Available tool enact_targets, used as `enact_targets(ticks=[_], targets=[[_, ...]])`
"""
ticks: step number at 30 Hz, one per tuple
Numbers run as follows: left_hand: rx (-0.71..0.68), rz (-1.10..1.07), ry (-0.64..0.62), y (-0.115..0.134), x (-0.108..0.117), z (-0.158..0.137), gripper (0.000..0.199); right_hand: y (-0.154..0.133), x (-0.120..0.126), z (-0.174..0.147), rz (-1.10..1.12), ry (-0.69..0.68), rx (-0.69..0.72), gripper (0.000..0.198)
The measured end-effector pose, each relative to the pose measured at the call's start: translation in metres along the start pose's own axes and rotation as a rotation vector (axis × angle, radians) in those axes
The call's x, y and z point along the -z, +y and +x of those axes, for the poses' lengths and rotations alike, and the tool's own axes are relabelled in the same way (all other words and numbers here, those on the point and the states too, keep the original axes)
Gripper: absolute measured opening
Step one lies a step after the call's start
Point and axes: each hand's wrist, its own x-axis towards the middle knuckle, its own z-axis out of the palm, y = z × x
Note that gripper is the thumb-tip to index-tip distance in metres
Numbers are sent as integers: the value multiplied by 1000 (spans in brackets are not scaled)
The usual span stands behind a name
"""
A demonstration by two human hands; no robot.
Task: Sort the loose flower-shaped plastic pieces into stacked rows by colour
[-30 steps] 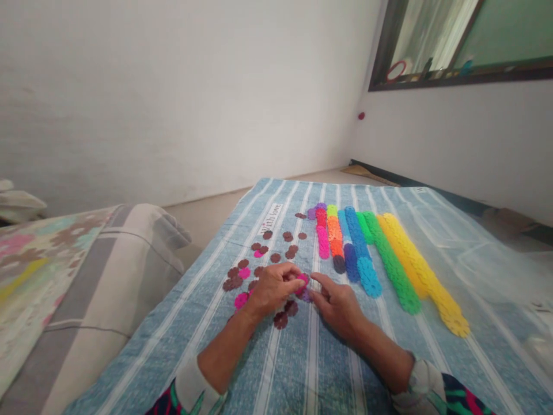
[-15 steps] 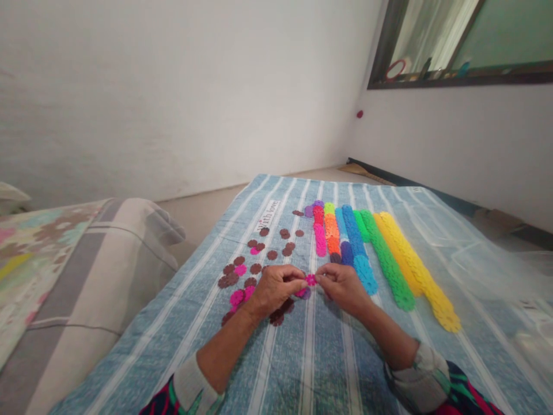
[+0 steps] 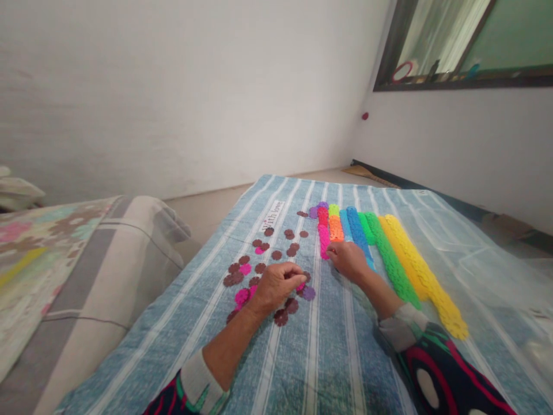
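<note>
head view: holds right hand (image 3: 349,260) pinched at pink row (image 3: 324,241), left hand (image 3: 276,283) pinched left of it; cannot tell contents.

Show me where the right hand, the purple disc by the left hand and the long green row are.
Right hand (image 3: 348,260): head view, back of the hand.
Purple disc (image 3: 309,293): head view, middle of its face.
Long green row (image 3: 394,266): head view, about midway along.

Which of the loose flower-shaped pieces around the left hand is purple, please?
It is the purple piece, just right of the left hand; its colour sets it apart from the brown pieces and pink pieces nearby.
</note>
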Motion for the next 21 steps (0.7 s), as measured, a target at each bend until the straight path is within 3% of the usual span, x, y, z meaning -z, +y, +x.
enact_targets(ticks=[14, 21], targets=[[-35, 71, -19, -6, -1, 1, 16, -2, -1, 11, -175, -71, -13, 23], [-28, 50, -15, -4, 0, 0, 15, -14, 9, -14, -90, 0, -3, 27]])
